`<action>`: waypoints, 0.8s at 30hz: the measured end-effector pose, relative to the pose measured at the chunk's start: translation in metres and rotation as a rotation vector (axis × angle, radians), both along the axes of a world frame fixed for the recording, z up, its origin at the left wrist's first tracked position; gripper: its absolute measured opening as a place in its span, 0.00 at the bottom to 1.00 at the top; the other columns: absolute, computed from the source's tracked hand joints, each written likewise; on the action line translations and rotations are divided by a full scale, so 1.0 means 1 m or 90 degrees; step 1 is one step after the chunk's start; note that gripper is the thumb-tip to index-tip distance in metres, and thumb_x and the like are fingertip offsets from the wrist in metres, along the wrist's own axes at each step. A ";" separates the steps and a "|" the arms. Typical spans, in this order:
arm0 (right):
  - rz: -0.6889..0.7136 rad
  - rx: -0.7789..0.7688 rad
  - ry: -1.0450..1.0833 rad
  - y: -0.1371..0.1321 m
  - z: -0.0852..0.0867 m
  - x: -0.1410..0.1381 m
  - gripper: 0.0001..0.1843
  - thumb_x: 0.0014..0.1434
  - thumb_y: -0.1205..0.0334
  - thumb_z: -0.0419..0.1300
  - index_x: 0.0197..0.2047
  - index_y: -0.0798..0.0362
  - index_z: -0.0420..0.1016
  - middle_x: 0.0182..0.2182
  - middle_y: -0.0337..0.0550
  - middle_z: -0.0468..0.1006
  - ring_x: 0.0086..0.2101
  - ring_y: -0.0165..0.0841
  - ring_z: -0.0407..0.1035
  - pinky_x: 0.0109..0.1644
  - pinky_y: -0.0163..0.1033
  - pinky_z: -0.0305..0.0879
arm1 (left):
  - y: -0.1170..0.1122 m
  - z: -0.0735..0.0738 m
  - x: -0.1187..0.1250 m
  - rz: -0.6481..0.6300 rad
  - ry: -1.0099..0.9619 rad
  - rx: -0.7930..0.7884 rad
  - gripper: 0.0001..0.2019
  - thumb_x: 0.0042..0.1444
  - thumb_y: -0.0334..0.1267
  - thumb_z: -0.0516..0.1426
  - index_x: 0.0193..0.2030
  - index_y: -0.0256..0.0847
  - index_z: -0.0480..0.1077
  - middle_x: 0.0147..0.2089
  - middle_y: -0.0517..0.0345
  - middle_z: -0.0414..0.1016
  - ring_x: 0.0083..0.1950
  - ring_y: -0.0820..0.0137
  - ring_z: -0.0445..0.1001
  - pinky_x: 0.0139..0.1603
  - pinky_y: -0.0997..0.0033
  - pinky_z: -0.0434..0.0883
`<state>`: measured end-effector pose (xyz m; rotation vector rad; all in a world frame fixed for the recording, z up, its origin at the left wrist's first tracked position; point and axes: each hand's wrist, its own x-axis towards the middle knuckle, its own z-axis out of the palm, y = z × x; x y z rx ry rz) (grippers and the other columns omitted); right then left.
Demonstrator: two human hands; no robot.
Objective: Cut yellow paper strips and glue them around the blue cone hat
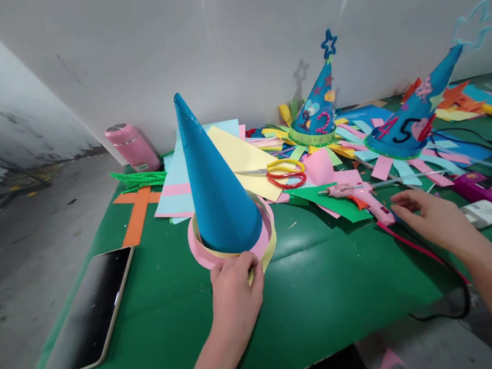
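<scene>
Our left hand (237, 294) pinches the near rim of the paper ring (267, 237) under the upright blue cone (212, 177); the glue gun (361, 195) lies just left of our loosely spread right hand (430, 215), nozzle pointing away leftward

Blue cone (217, 195), pink-and-yellow brim (269, 238), green table (334, 282); red-and-yellow scissors (284, 174) (bottle (132, 146) pink)

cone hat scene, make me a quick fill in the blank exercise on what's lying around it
1. The left hand touches the paper brim under the plain ____ cone.
2. The pink ____ lies nearest the right hand.
3. The scissors have red and ____ handles.
4. The dark tablet lies on the cone's ____ side.
Missing words: blue; glue gun; yellow; left.
</scene>
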<state>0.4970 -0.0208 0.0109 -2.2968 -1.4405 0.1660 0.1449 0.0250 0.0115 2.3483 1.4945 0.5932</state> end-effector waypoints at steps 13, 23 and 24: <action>0.072 0.074 -0.058 0.028 0.010 -0.029 0.11 0.54 0.56 0.54 0.38 0.52 0.70 0.34 0.48 0.76 0.31 0.37 0.69 0.31 0.39 0.64 | -0.003 0.002 0.001 0.008 -0.079 -0.079 0.08 0.52 0.34 0.48 0.25 0.40 0.64 0.25 0.60 0.70 0.29 0.69 0.66 0.37 0.64 0.60; 0.339 -0.047 -0.157 0.172 0.018 -0.095 0.12 0.57 0.61 0.55 0.44 0.56 0.68 0.39 0.44 0.72 0.39 0.34 0.68 0.41 0.43 0.65 | -0.005 0.003 0.001 0.045 -0.235 -0.241 0.07 0.51 0.34 0.49 0.23 0.40 0.62 0.22 0.61 0.65 0.25 0.73 0.64 0.25 0.75 0.60; 0.357 -0.075 -0.170 0.182 0.015 -0.098 0.12 0.57 0.60 0.55 0.43 0.57 0.68 0.40 0.44 0.72 0.39 0.34 0.68 0.41 0.44 0.65 | -0.007 0.003 0.001 0.049 -0.253 -0.257 0.07 0.51 0.34 0.49 0.23 0.40 0.62 0.22 0.61 0.65 0.25 0.73 0.64 0.25 0.75 0.60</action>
